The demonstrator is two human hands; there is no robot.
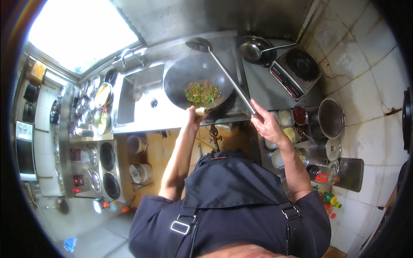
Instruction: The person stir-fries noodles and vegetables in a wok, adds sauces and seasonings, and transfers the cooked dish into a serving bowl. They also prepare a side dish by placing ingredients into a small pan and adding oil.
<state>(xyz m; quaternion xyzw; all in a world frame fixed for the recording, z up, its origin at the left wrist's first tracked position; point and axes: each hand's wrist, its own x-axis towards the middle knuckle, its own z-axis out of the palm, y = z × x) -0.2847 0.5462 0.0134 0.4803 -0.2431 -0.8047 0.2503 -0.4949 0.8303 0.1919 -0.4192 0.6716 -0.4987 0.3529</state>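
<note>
From my head, my left hand (pixel 193 118) is closed on the pale handle (pixel 201 112) of a dark, round wok (pixel 175 81) beside the sink (pixel 129 96), green-and-brown food (pixel 202 92) inside; my right hand (pixel 266 125) grips a long metal ladle (pixel 232 82). Markings on the portable cooker (pixel 285 81) are too small to read.

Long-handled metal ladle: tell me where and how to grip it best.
Probably the near end of its long, straight metal handle, approached from the right, as the bare right hand holds it: that end slants away from the round, dark metal wok.
</note>
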